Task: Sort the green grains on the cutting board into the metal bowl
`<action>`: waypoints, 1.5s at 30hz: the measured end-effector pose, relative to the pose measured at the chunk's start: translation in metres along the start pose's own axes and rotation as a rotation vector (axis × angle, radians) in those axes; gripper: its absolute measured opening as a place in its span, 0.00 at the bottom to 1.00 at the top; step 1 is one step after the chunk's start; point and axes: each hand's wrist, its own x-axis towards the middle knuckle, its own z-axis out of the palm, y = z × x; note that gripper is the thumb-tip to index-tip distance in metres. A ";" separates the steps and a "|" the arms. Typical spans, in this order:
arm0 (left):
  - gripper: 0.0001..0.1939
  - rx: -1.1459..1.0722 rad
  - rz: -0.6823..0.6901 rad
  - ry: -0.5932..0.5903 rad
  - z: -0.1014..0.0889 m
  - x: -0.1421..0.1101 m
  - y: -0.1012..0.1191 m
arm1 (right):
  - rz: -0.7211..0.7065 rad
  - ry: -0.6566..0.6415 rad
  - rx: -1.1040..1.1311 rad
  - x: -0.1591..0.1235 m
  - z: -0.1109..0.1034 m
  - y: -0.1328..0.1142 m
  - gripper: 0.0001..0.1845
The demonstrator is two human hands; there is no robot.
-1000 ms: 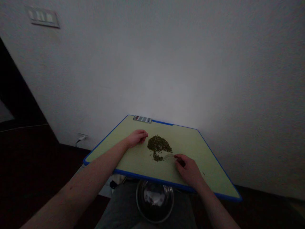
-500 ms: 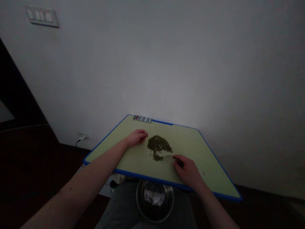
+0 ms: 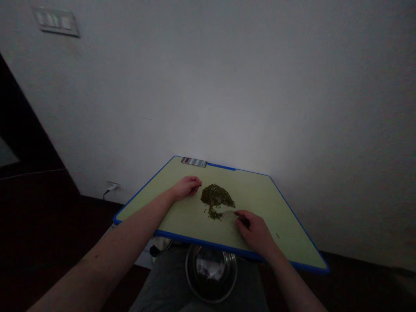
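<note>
A heap of small green beans [image 3: 215, 196], which look like mung beans, lies on the pale yellow-green board [image 3: 182, 221]; a smaller cluster trails off its near side. Just left of the heap, my left hand [image 3: 188, 187] rests with fingertips pinched together; whether anything is between them is hidden. On the near right side, my right hand [image 3: 255, 229] grips a clear curved protractor [image 3: 229, 213], its arc lying by the small cluster. A shiny metal bowl [image 3: 191, 277] sits on my lap below the board's near edge, with dark contents at its bottom.
A phone [image 3: 194, 162] lies at the board's far left corner. Raised blue edging [image 3: 201, 243] runs around the board. A wall [image 3: 227, 95] stands directly behind it, with a plugged-in socket [image 3: 112, 186] low on the left. A small dark sliver [image 3: 277, 235] lies right of my right hand.
The protractor shows as a thinner arc now, as if tilted differently in my right hand. Both hands and the bean heap stay almost in place.
</note>
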 end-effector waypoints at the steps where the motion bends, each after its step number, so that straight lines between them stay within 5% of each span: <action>1: 0.09 -0.004 -0.003 0.001 0.000 0.000 0.000 | -0.002 -0.001 0.000 0.000 0.000 0.001 0.17; 34: 0.10 0.021 0.011 -0.005 -0.001 0.004 -0.001 | -0.198 -0.237 0.101 -0.012 -0.009 -0.016 0.14; 45: 0.10 0.005 -0.005 0.001 -0.001 0.003 0.000 | -0.168 -0.225 0.095 -0.016 -0.007 -0.010 0.14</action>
